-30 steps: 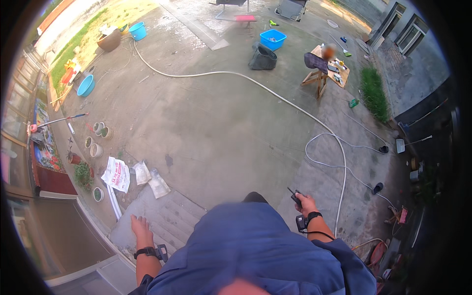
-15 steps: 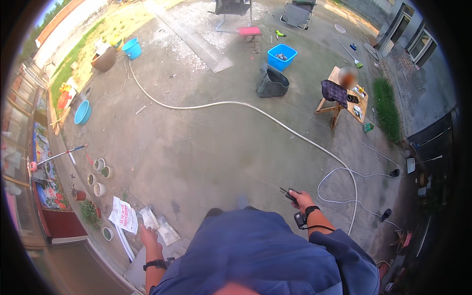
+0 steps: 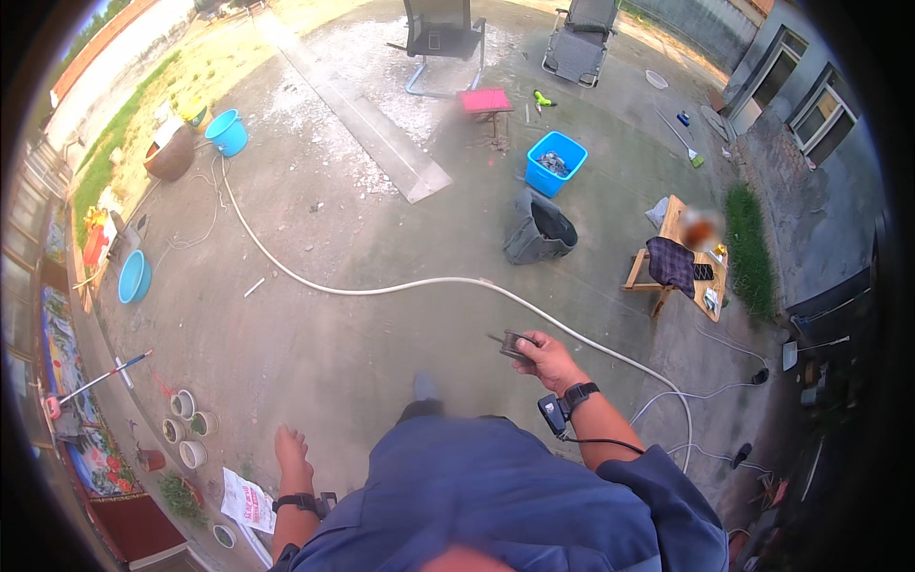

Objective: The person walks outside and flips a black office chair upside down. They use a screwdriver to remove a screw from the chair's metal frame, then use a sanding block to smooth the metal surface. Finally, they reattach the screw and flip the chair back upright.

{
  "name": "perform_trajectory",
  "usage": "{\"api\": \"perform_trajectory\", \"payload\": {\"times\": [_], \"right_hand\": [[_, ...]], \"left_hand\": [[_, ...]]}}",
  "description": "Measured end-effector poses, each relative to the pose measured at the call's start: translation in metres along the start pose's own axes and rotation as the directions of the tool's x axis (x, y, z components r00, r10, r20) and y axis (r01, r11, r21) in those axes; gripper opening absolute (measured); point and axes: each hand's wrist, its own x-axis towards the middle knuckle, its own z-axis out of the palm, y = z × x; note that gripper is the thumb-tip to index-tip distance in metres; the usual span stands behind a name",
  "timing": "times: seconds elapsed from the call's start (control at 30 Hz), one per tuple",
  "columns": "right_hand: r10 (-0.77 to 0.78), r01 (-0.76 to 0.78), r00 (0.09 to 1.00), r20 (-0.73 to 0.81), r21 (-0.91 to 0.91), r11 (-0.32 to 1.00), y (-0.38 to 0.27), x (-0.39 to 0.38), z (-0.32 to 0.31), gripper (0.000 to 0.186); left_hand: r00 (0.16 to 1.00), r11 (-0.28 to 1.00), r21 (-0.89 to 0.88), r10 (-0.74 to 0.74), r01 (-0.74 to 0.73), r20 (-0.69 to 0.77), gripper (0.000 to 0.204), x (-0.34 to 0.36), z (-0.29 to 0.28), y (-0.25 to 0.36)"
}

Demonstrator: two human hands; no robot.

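Observation:
My right hand (image 3: 545, 360) is closed round a dark hand tool (image 3: 518, 348) with a looped grip and a thin tip that points left. Its exact kind is too small to make out. On the left, my left hand (image 3: 293, 446) hangs beside my body, fingers stretched and a little apart, holding nothing. It is nearest to a white printed sack (image 3: 248, 499) on the ground, not touching it. The tip of one shoe (image 3: 426, 385) shows in front of my body.
A pale hose (image 3: 434, 282) curves across the concrete yard. Ahead stand a grey bin (image 3: 539, 229), a blue tub (image 3: 556, 162) with small things in it and a red stool (image 3: 485, 101). To the right is a wooden bench (image 3: 674, 253); flowerpots (image 3: 193, 454) line the left.
My right hand has risen and moved left and forward with the dark tool. The view has shifted forward over the yard. My left hand is now apart from the white sack; a shoe has come into view.

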Motion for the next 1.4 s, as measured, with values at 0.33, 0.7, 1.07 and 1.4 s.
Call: {"api": "perform_trajectory", "payload": {"times": [0.33, 0.7, 1.07, 1.4], "right_hand": [[-0.113, 0.088, 0.970, 0.217, 0.120, 0.989, -0.210, 0.160, 0.074, 0.046], [-0.129, 0.084, 0.807, 0.576, 0.104, 0.991, -0.403, 0.386, 0.158, 0.050], [0.005, 0.179, 0.788, 0.616, -0.237, 0.955, -0.541, 0.611, 0.161, 0.062], [-0.120, 0.181, 0.955, 0.273, -0.212, 0.960, -0.705, 0.769, 0.120, 0.055]], "left_hand": [[0.583, 0.853, 0.323, -0.027, -0.410, 0.812, 0.069, 0.000, 0.359, 0.266], [0.392, 0.971, 0.070, 0.027, -0.230, 0.920, 0.049, 0.038, 0.605, 0.395], [0.395, 0.998, -0.053, 0.035, 0.036, 0.918, 0.033, 0.196, 0.819, 0.531], [0.496, 1.000, 0.018, -0.011, -0.010, 0.868, 0.024, 0.322, 0.966, 0.692]]}}
